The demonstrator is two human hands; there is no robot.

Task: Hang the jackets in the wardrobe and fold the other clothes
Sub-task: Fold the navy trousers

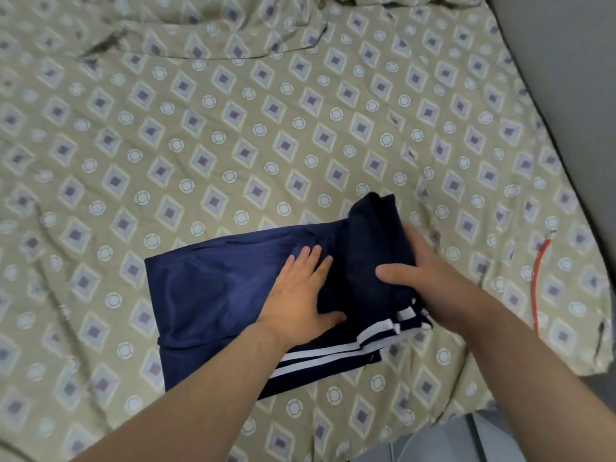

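Observation:
A navy blue garment point(213, 295) with white side stripes lies partly folded on the bed, near its front right part. My left hand point(300, 291) presses flat on the middle of the garment with straight fingers. My right hand point(423, 271) grips the raised right end of the cloth, thumb on top and fingers behind the fold. That end stands up, bent over toward the left.
The bed is covered by an olive sheet point(233, 128) with a diamond and circle pattern, rumpled at the far edge. An orange-red cord point(537, 278) lies near the bed's right edge. Grey wall at the right, floor at the bottom right.

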